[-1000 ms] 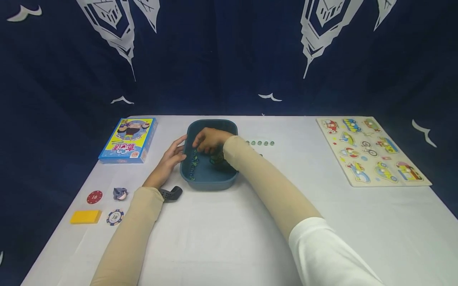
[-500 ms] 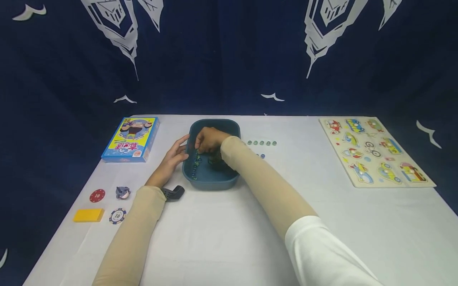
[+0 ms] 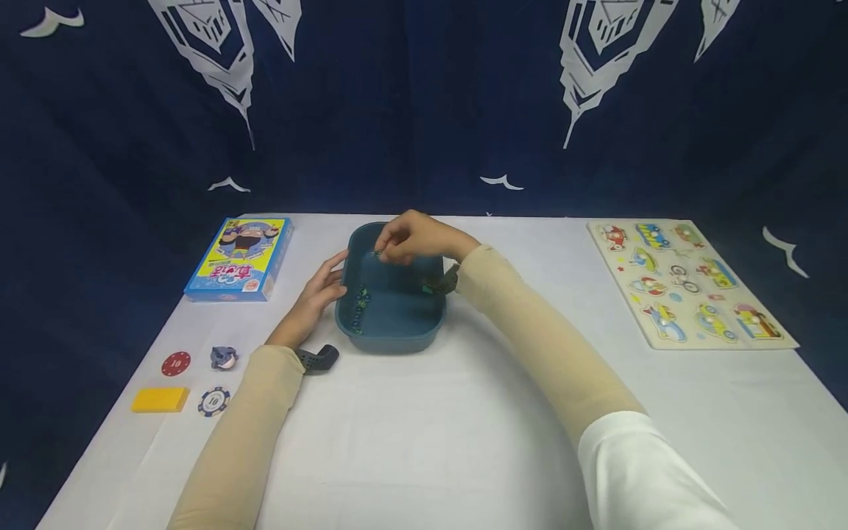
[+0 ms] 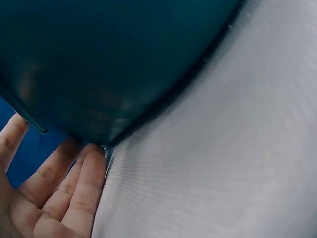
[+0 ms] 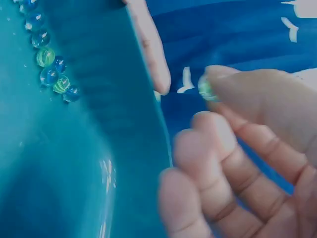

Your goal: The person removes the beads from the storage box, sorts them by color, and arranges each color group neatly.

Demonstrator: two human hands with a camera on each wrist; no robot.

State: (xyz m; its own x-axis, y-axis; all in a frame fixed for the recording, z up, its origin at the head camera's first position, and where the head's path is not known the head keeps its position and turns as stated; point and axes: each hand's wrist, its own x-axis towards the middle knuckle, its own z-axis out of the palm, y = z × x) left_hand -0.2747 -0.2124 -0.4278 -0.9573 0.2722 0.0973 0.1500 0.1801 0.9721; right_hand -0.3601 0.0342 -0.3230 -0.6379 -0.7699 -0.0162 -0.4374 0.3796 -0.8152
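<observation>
A dark teal plastic bin [image 3: 391, 343] stands on the white table. Several blue and green glass marbles [image 5: 49, 75] lie in a line along its left side, also seen in the head view. My right hand [image 3: 424, 237] is raised over the bin's far part, pinching a green marble [image 5: 205, 88] between thumb and index finger. Its other fingers are loosely bent in the right wrist view. My left hand [image 3: 311, 300] rests against the outside of the bin's left wall, fingers nearly straight [image 4: 88, 188] and touching it.
A blue and yellow card box [image 3: 238, 258] lies left of the bin. Nearer me are a red chip [image 3: 175, 364], a small shark figure [image 3: 223, 358], a yellow block [image 3: 160, 400] and a blue-white chip [image 3: 214, 402]. A wooden picture puzzle board [image 3: 689, 283] lies at right.
My right hand has lifted from the marbles and moved right and up with a green marble. Its hand and forearm now cover the marble rows on the table. The left hand stays on the bin.
</observation>
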